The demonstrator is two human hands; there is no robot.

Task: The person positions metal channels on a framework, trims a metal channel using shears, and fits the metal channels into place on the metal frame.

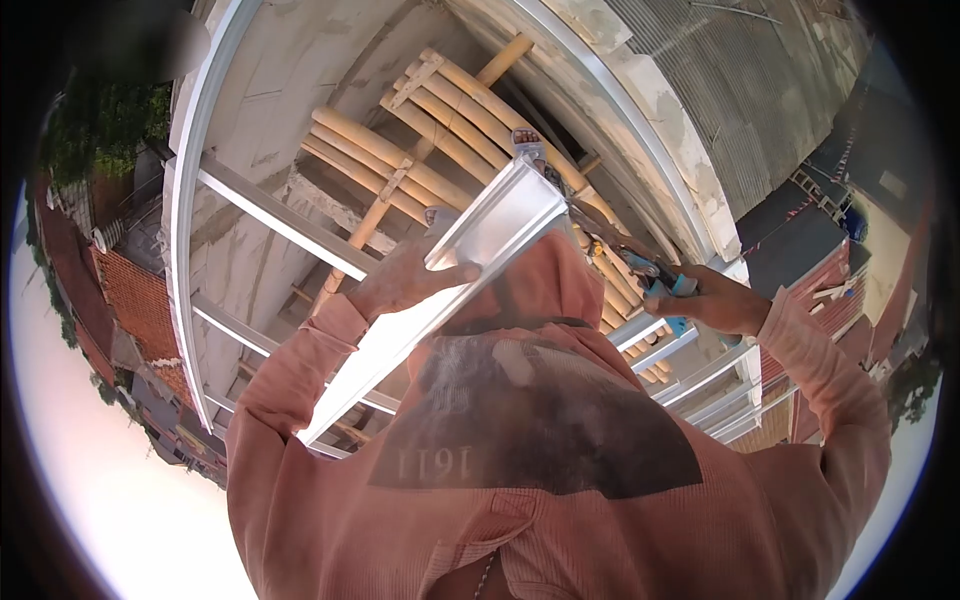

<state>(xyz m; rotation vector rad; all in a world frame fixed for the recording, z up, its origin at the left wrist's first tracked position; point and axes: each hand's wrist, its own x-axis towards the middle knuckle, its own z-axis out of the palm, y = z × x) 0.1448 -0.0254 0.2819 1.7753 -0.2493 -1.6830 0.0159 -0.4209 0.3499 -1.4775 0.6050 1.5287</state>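
Centre frame: channel [415,322] is gripped by left hand [405,281], tool [652,272] by right hand [727,303]; channel is best kept steady.

Smooth, glossy metal channel [405,332] gleams at ctr. over a matt ribbed-cloth hoodie [600,520] at 6 o'clock, w/ smooth bamboo poles [478,90] at 12, rough masonry wall [300,60] at 11, dull corrugated sheeting [740,110] approx. 2 and plastic-looking tool grips [683,285] approx. 3.
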